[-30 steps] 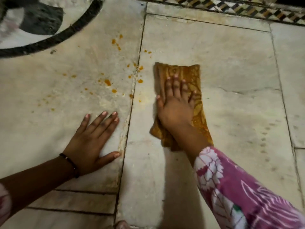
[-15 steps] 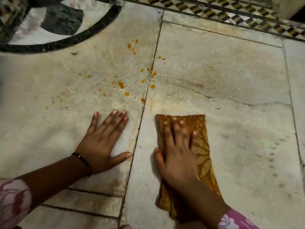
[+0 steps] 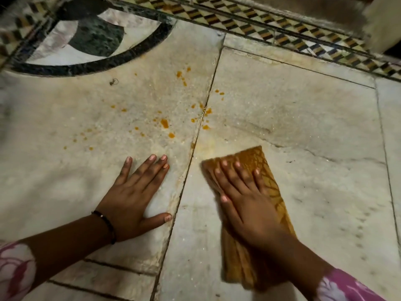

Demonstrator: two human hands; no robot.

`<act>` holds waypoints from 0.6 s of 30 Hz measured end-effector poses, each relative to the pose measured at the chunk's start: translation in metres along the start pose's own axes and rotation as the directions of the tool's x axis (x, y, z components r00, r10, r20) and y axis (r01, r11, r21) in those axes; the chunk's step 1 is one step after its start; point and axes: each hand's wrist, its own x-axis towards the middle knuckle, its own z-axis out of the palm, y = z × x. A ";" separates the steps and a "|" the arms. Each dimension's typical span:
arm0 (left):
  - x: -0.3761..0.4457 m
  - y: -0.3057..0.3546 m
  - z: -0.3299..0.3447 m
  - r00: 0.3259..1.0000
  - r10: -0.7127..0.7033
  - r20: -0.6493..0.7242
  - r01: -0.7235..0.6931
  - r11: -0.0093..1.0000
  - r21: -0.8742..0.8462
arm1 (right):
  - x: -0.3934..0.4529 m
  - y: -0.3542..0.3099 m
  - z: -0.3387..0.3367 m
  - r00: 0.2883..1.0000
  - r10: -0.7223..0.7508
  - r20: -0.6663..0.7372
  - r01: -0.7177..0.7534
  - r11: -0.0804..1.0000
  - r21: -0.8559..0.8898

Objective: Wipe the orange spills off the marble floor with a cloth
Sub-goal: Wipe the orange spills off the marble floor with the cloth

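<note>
A folded orange-brown patterned cloth lies flat on the pale marble floor, right of a slab joint. My right hand presses down on it with fingers spread, palm covering its middle. Orange spills are scattered beyond both hands, mostly left of the joint, with a few drops just right of it. A faint yellowish smear sits ahead of the cloth's far edge. My left hand rests flat on the left slab, fingers apart, holding nothing.
A dark curved inlay band arcs across the far left. A checkered mosaic border runs along the far edge. A small dark speck lies near the inlay. Floor joints run between slabs.
My right hand dragged the cloth back toward me from beside the spills, then shifted it slightly, its far edge now angled. My left hand stayed planted. The view tilted up, showing more border.
</note>
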 end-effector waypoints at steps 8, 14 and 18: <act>0.001 -0.001 0.001 0.999 -0.003 0.039 0.004 1.000 -0.016 | 0.036 0.075 -0.022 0.911 0.396 -0.114 -0.405 0.912 -0.072; 0.003 -0.001 0.000 1.000 0.008 0.021 -0.008 1.000 -0.017 | 0.079 -0.002 -0.007 0.968 0.237 -0.081 -0.242 0.967 -0.073; 0.002 0.000 0.000 1.000 0.010 0.008 -0.010 1.000 -0.018 | 0.002 -0.027 0.014 0.992 0.112 -0.066 -0.116 0.990 -0.073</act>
